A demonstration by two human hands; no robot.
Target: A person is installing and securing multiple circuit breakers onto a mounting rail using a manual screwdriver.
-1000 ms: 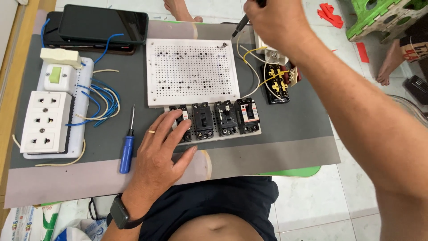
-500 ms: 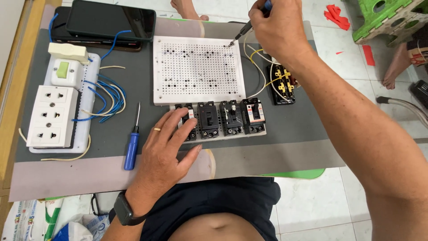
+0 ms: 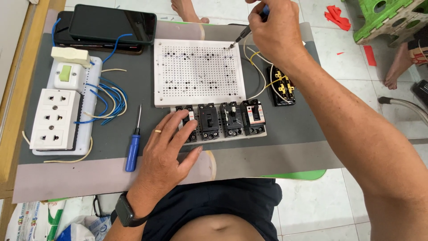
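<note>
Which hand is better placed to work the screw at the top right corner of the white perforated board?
Right. The right hand holds a screwdriver with its tip at that corner of the perforated board; the left hand rests on the row of breakers.

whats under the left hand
The left hand rests on the left end of the breaker row, fingers over the first breaker, partly hiding it. The palm lies on the grey mat.

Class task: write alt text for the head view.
A right hand presses a screwdriver tip into a white perforated board's top edge. The left hand rests on a row of black circuit breakers; a blue screwdriver lies beside it.
</note>
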